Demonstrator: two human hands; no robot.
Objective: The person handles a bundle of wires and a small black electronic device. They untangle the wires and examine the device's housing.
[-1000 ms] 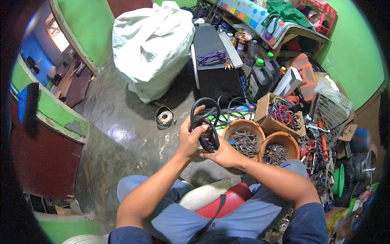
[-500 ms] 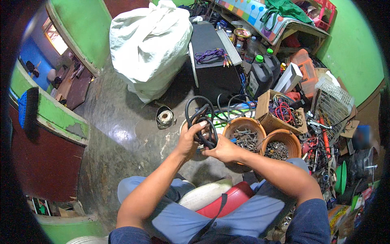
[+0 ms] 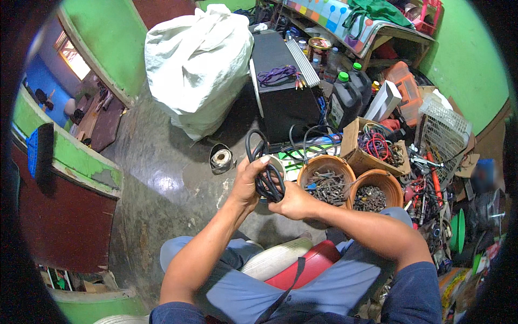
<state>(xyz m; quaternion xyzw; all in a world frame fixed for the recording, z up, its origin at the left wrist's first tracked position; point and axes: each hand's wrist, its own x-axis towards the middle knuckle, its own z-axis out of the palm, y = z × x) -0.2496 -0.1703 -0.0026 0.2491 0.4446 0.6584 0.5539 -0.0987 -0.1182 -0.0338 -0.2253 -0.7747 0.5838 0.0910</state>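
"Black cable (image 3: 271, 187), gathered in a narrow bundle of loops. Where is it, and which way does it point?"

"You have it out in front of you, above the floor (image 3: 178, 202) and just left of the pot of bolts (image 3: 330, 162). Its long axis runs mostly away from you, leaning a little left at the far end. One loop stands out past your left thumb, toward the black box (image 3: 288, 110); the near end slants down and right."

"How do the hands sit on it?"

"Your left hand (image 3: 247, 182) is wrapped around the bundle's left side, thumb reaching up and pressed across the loops. Your right hand (image 3: 295, 200) has the near end between thumb and fingers; those fingertips are hidden, so how firmly they squeeze can't be told."

"And the arms?"

"Your left forearm climbs forward and slants right. Your right elbow is bent well out to the side, so that forearm crosses leftward over your right leg (image 3: 340, 283). The two hands meet nearly wrist to wrist at the cable, left a bit farther forward, with the tape roll (image 3: 221, 158) on the floor beyond, to their left."
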